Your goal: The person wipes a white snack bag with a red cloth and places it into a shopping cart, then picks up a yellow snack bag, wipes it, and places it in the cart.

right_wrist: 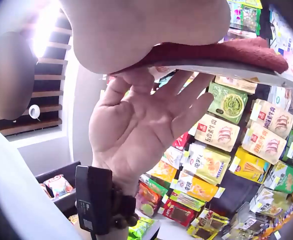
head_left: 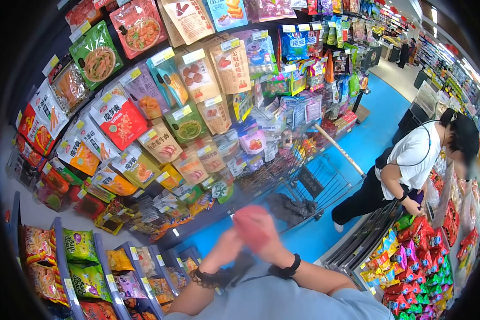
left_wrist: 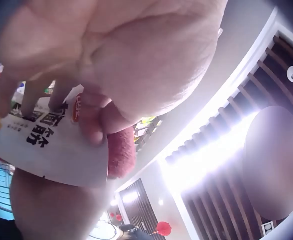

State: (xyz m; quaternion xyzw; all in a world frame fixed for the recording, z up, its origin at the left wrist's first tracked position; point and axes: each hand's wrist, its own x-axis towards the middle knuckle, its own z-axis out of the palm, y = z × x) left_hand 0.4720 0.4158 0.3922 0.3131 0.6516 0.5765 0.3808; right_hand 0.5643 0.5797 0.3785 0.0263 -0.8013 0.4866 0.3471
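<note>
In the left wrist view my left hand (left_wrist: 131, 60) holds a white snack packet (left_wrist: 61, 155) with dark printed characters, its thumb on the packet's face near one edge. A fuzzy red cloth (left_wrist: 121, 152) sticks out past that edge. In the right wrist view my right hand (right_wrist: 151, 30) holds the same cloth against the packet's other face, the fingers hidden behind the palm. The left palm shows below it, fingers reaching up to the packet. From the head view, both hands meet over my waist, the cloth covering the packet.
Hanging snack bags (head_left: 165, 141) fill the rack ahead. Low bins (head_left: 82, 266) of packets stand at the left. A shopping cart (head_left: 314, 184) with a dark bag is on the blue floor. To the right, a person (head_left: 416, 154) bends over a stand of bagged snacks (head_left: 416, 261).
</note>
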